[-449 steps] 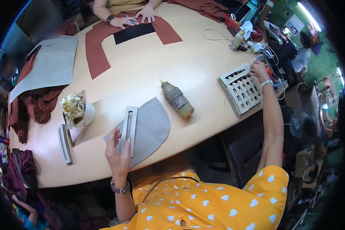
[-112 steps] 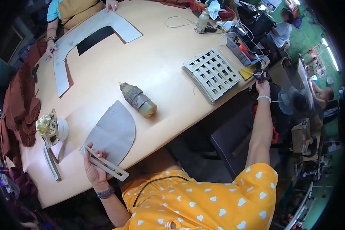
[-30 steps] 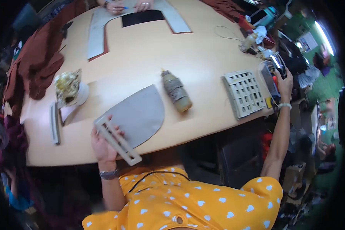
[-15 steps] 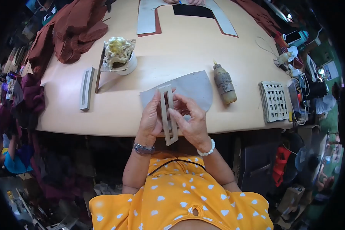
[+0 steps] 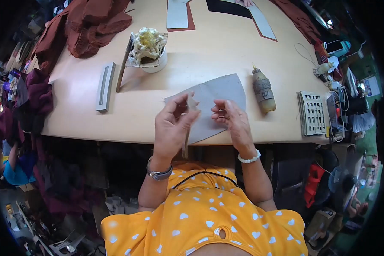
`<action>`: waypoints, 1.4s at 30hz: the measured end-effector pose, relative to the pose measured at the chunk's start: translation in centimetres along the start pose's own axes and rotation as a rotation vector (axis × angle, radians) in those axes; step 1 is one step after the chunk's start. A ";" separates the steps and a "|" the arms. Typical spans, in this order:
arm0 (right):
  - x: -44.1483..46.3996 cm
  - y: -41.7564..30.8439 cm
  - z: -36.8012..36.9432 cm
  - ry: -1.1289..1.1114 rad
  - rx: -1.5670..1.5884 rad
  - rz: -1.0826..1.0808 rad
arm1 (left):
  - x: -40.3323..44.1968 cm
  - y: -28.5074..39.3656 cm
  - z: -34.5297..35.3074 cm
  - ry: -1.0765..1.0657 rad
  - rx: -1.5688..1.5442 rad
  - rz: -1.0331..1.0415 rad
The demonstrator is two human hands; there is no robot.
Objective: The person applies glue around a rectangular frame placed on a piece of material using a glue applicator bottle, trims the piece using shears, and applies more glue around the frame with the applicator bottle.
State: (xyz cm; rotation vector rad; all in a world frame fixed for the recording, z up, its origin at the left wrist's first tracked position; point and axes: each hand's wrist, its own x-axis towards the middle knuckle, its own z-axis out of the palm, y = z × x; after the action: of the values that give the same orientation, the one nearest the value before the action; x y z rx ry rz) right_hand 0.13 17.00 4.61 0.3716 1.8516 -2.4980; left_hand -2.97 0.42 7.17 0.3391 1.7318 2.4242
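My left hand (image 5: 170, 128) pinches a narrow grey slotted frame (image 5: 192, 103) between thumb and fingers. The frame is turned nearly edge-on, and its lower end hangs past the table's front edge. My right hand (image 5: 238, 126) is apart from it, fingers loosely bent and nothing visible in them. Beneath both hands lies a grey sheet (image 5: 230, 89) with one curved side. To its right rests a squeeze bottle (image 5: 264, 91) wrapped in a band, its thin nozzle pointing away from me. A similar slotted grey piece (image 5: 105, 89) lies at the left.
A white tub (image 5: 160, 64) caked with yellowish residue stands behind, a flat stick (image 5: 124, 66) leaning on it. Lattice-cut panels (image 5: 313, 114) are stacked at right. Reddish-brown material (image 5: 87, 30) is heaped at far left. Another person's hand (image 5: 244, 2) shows at the far edge.
My right hand has let go of the slotted frame and moved right. My left hand has turned the frame edge-on. The whole view has shifted slightly.
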 end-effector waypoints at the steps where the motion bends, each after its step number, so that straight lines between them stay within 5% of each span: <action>1: -0.5 -1.4 0.3 -0.017 -0.035 -0.048 | -0.2 0.3 0.3 -0.023 0.146 0.058; 4: -1.5 -3.5 0.8 -0.110 -0.016 -0.071 | -0.7 1.2 1.0 -0.108 0.599 0.241; 8: -1.8 -4.3 0.7 -0.262 0.096 0.120 | -0.9 0.5 1.9 -0.149 0.729 0.405; 14: -2.1 -2.9 0.8 -0.329 0.688 0.281 | -1.1 -0.2 1.7 -0.180 0.699 0.413; 26: -2.9 -1.7 1.1 -0.386 0.831 0.375 | -1.6 -1.1 1.4 -0.132 0.577 0.510; 29: -3.3 -2.7 1.6 -0.308 0.775 0.341 | -1.8 -1.5 1.4 -0.166 0.607 0.541; 35: -3.3 -3.5 0.6 -0.202 0.115 0.125 | -2.0 -0.7 0.9 -0.187 0.760 0.490; 38: -3.1 -3.6 -1.2 -0.116 -0.234 -0.166 | -2.2 1.1 -0.3 -0.116 0.827 0.299; 41: -3.6 -4.3 -2.1 -0.063 -0.233 -0.230 | -2.2 1.4 -3.0 -0.167 0.682 -0.056; 42: -3.8 -4.1 -2.0 0.021 -0.307 -0.259 | -2.3 0.9 -3.1 -0.141 0.641 0.004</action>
State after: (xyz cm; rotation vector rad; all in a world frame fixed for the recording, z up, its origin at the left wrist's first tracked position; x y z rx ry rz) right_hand 3.54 19.60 8.63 0.1592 2.3822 -2.2977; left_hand -1.55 -3.31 6.82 0.5595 2.3880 1.7280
